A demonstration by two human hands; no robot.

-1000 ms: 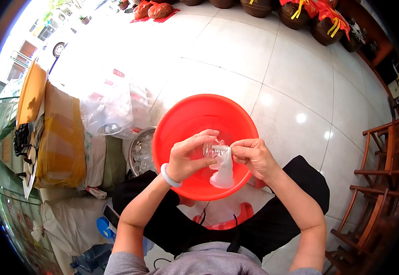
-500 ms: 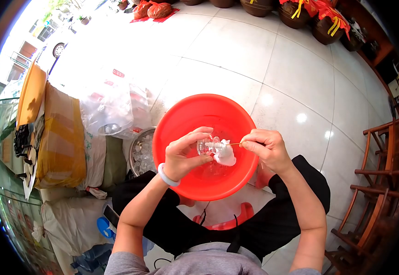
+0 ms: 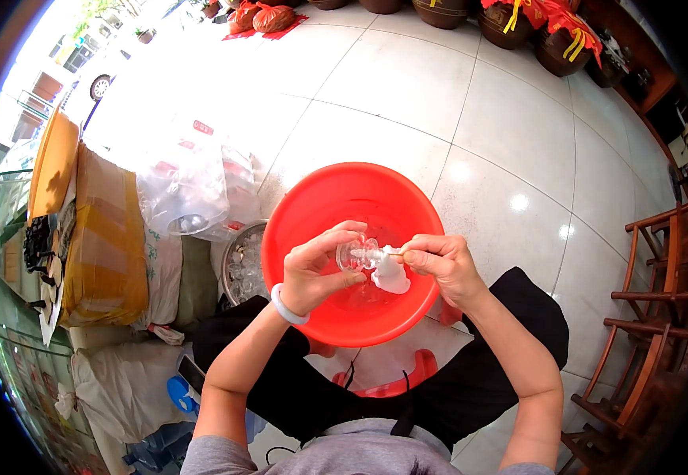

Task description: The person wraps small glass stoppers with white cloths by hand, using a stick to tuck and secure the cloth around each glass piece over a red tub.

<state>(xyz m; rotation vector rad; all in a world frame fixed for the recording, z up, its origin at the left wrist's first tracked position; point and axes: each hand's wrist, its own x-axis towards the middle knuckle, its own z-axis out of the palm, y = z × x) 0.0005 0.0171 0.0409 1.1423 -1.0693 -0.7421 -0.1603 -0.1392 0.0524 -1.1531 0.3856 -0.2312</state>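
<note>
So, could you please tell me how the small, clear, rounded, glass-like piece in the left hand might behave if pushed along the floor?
The small, clear, rounded, glass-like piece in the left hand would probably roll, given its round outline. It may be fragile, as it looks like transparent glass, and perhaps slippery, judging by its shiny surface.

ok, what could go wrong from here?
1. The small clear vessel, held by the left hand over the red basin, might slip and drop in.
2. The thin stick, pinched in the right hand, could skid or snap.
3. The white cloth, bunched at the vessel's narrow end, may jam there.
</note>
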